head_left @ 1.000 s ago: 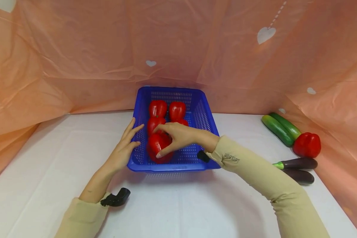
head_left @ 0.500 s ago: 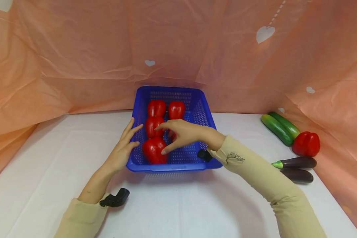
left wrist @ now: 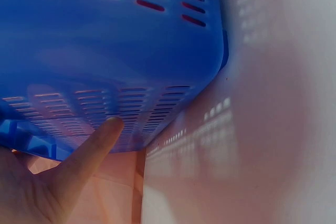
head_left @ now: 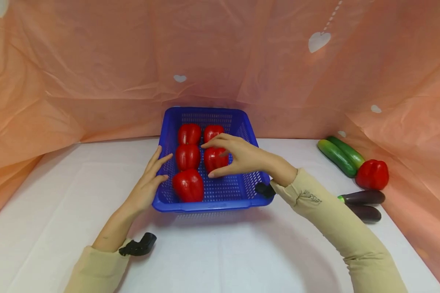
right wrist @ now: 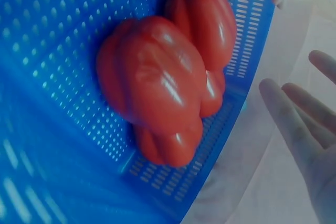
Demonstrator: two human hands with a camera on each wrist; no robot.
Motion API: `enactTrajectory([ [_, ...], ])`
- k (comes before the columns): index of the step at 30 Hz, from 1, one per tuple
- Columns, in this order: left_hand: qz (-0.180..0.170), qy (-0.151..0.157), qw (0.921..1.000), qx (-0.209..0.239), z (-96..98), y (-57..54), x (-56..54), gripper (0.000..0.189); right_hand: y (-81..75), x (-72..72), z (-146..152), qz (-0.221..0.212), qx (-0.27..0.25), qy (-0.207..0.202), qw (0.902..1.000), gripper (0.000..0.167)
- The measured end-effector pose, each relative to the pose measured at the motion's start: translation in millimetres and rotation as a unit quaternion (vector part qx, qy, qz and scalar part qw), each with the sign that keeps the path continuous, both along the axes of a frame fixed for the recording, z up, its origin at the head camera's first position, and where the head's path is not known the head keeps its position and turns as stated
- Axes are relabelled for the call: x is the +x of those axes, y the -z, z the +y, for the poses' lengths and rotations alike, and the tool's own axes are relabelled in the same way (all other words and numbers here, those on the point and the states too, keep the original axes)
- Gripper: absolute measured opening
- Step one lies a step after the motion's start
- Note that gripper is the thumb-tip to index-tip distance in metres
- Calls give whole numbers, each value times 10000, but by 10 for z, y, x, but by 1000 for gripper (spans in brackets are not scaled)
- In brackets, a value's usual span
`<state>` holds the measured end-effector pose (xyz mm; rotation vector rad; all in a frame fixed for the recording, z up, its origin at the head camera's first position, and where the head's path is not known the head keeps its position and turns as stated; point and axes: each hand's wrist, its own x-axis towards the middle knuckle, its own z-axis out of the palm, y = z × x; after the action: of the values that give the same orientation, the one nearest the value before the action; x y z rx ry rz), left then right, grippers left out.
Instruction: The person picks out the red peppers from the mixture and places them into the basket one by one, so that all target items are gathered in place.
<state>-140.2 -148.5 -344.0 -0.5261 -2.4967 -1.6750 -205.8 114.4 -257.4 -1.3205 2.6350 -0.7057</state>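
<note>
A blue plastic basket [head_left: 212,206] holds two columns of red bell peppers. My left hand [head_left: 144,187] is at the basket's left side with its fingers spread. In the left wrist view its thumb [left wrist: 89,156] lies straight along the slotted wall. Over the basket hovers my right hand [head_left: 242,156], thumb and fingers apart, partly covering the nearer bell pepper [head_left: 215,159] of the right column. Nothing is gripped between them. The front-left bell pepper [head_left: 188,186] rests near the basket's front wall, with another bell pepper [head_left: 188,157] behind it.
On the right of the white table [head_left: 212,252] lie two cucumbers [head_left: 338,158], a red bell pepper [head_left: 372,174] and two eggplants [head_left: 364,197]. An orange sheet [head_left: 220,53] with white hearts hangs behind and along both sides.
My right hand has let go of the front-left bell pepper, which now rests in the basket. It has moved right and away, over the right column. The left hand stays at the basket.
</note>
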Motion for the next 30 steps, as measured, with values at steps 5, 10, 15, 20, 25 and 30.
enactTrajectory([
  [5,-18,-17,10000,-38,-11,-1,1,51,-24,31,104,-23,-130,141,9998,66],
  [10,-42,-11,10000,-63,-11,-7,3,51,-44,65,210,160,-259,214,9993,63],
  [15,-23,12,10000,-34,4,-9,-2,51,-61,87,313,453,-266,329,9981,62],
  [20,-30,11,10000,-49,10,-11,-5,51,-55,126,458,675,-226,518,9961,62],
  [25,-60,14,10000,-14,7,-6,0,51,-18,174,610,674,-276,766,9944,63],
  [30,-55,20,10000,-33,9,-5,8,51,25,200,716,598,-412,937,9930,62],
])
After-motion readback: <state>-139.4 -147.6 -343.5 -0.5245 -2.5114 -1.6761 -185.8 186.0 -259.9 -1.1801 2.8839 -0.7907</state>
